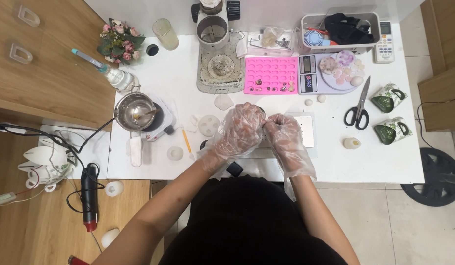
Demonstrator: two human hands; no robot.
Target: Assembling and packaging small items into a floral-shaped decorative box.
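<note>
Both my hands wear thin clear plastic gloves and meet above the front middle of the white table [384, 162]. My left hand [241, 126] and my right hand [282, 131] have their fingertips pinched together around something small that the gloves hide. Beneath them lies a flat white pad [306, 133] with rows of tiny holes. A pink silicone mould [271, 73] with many round cavities, a few filled with small pieces, sits just beyond my hands.
A small scale [311, 73] with a dish of pale shells stands right of the mould, black scissors [358, 112] further right. A metal pot [134, 110] sits on a small hotplate at left. Behind are a microscope base [220, 66], a basket [340, 29] and two leaf-patterned cups [392, 130].
</note>
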